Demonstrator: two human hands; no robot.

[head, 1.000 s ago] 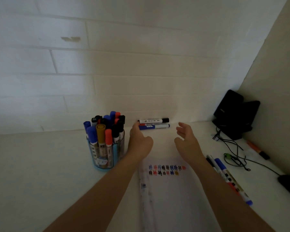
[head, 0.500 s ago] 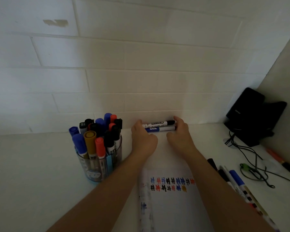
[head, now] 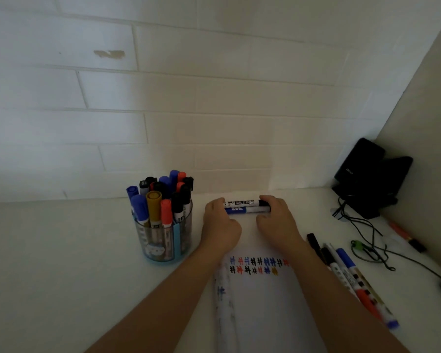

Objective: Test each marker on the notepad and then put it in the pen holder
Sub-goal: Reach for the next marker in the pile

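Head view. Both hands reach to the far edge of the tabletop, where two markers lie side by side along the wall: a black-capped marker behind and a blue marker just in front of it. The left hand has its fingers curled onto the markers' left ends; the right hand is closed over their right ends — whether each hand clamps one marker or both cannot be told. The notepad lies near the front edge, between the forearms, with two rows of coloured test marks across its top. The pen holder — a clear, blue-based cup crowded with upright markers — stands just left of the left hand. Further untested markers lie right of the notepad, toward the right edge.
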